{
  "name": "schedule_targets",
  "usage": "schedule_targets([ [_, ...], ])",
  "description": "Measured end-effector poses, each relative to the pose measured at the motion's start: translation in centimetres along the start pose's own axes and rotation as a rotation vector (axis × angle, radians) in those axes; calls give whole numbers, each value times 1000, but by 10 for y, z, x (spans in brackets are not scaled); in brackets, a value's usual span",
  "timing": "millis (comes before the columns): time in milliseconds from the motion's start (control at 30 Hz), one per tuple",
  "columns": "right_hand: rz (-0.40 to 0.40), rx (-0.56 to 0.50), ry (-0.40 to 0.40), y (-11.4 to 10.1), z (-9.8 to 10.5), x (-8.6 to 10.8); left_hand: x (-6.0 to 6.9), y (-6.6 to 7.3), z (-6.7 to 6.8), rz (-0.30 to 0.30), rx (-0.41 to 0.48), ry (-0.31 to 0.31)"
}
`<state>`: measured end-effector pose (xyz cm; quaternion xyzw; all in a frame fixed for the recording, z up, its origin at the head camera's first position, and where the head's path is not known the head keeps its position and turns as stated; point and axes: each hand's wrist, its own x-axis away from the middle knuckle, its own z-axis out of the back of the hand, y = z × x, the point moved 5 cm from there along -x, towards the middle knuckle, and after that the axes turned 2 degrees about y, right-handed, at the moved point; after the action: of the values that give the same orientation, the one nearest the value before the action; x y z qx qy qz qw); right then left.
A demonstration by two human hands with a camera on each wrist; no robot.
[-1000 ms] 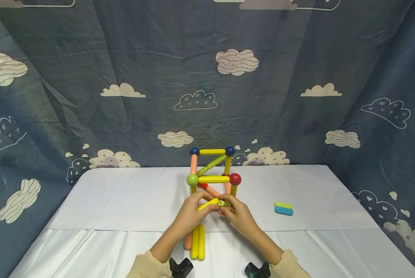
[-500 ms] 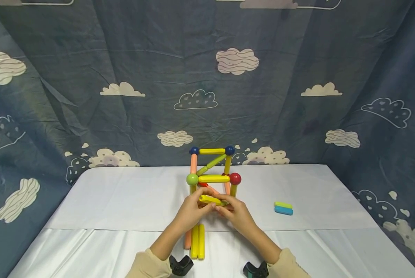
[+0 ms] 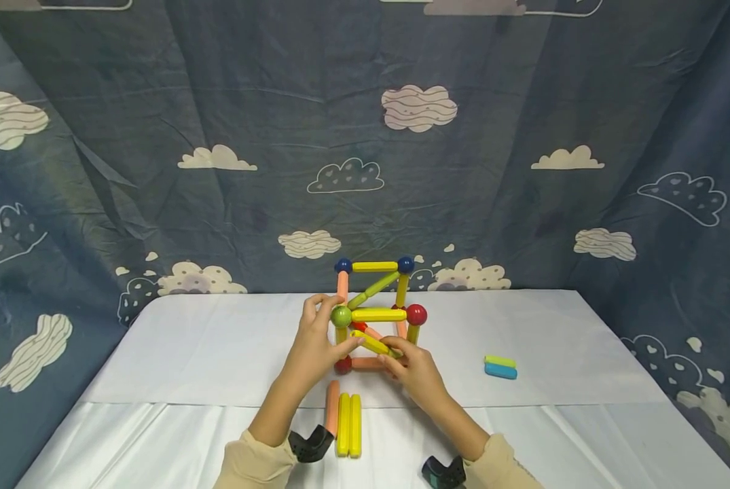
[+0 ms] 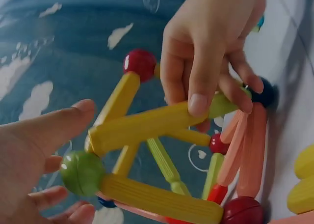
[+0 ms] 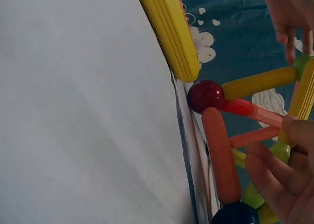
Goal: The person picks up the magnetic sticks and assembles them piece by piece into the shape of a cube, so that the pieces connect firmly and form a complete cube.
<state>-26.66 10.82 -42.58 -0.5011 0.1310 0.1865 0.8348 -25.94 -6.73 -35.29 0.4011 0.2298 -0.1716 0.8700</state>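
Observation:
A frame of magnetic sticks and balls stands at the middle of the table. My right hand (image 3: 424, 380) pinches a yellow stick (image 4: 142, 128) joined end to end with a short green stick (image 4: 228, 103). This pair slants across the frame's near face. Its green end is by a low dark blue ball (image 4: 265, 92), and its yellow end lies close to the green ball (image 3: 341, 316) at the upper left corner. My left hand (image 3: 309, 350) is around that green ball, fingers beyond it and thumb near the yellow end; firm contact is unclear.
Two yellow sticks (image 3: 349, 424) and an orange stick (image 3: 332, 407) lie in front of the frame. A short green stick (image 3: 500, 360) and a blue stick (image 3: 500, 371) lie to the right on the white table (image 3: 560, 421). Behind hangs a cloud-patterned curtain (image 3: 462, 204).
My left hand has left the yellow stick and moved up and left to the green ball. The yellow-green pair has swung from roughly level to slanting up toward that ball, still in my right hand.

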Motion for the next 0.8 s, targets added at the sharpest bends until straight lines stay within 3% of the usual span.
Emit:
schedule_targets([
  [133,-14,-7,22,-2,-2,-2,-2,-13,-8,56,31,-49],
  [333,-13,16,58,-3,-5,-5,-2,-20,-15,19,79,18],
  [600,8,27,100,-2,-5,-6,-1,-22,-20,22,89,71],
  [700,86,50,121,-9,-1,-6,0,-22,-21,22,94,77],
  [800,287,58,208,-25,15,-6,1,-22,-22,16,95,79],
])
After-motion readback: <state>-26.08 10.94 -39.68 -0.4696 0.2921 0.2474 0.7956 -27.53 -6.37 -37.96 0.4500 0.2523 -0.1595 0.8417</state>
